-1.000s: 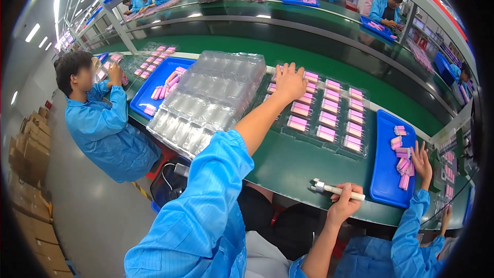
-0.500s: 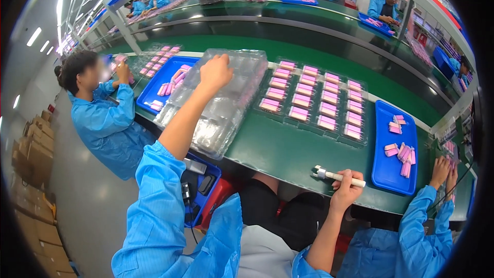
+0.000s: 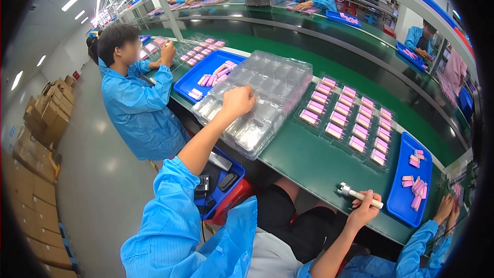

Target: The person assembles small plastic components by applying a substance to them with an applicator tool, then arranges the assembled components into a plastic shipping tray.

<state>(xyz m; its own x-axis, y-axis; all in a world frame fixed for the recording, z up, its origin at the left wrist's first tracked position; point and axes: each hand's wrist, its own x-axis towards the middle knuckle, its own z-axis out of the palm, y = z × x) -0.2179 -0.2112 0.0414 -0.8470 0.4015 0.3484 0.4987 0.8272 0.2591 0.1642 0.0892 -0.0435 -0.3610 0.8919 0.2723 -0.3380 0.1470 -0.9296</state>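
My left hand (image 3: 239, 101) is closed, knuckles up, over the middle of a stack of clear plastic trays (image 3: 278, 74) with moulded pockets. Its fingertips are hidden, so whether it grips the plastic I cannot tell. Held in my right hand (image 3: 366, 208) is a tool (image 3: 355, 193) with a white handle and a pronged silver head, pointing left above the near edge of the green bench (image 3: 293, 159). Between the hands lies a clear tray (image 3: 329, 136) filled with rows of pink battery packs (image 3: 338, 118).
A blue tray (image 3: 395, 195) with loose pink packs lies to the right, another blue tray (image 3: 188, 80) behind the stack at left. Co-workers sit close on the left (image 3: 139, 98) and right (image 3: 435, 231). A blue bin (image 3: 234, 167) with devices rests on a red stool (image 3: 234, 201).
The view has turned left, shifting the scene rightward. My left hand has moved from the far part of the tray stack toward its middle. My right hand still holds the tool.
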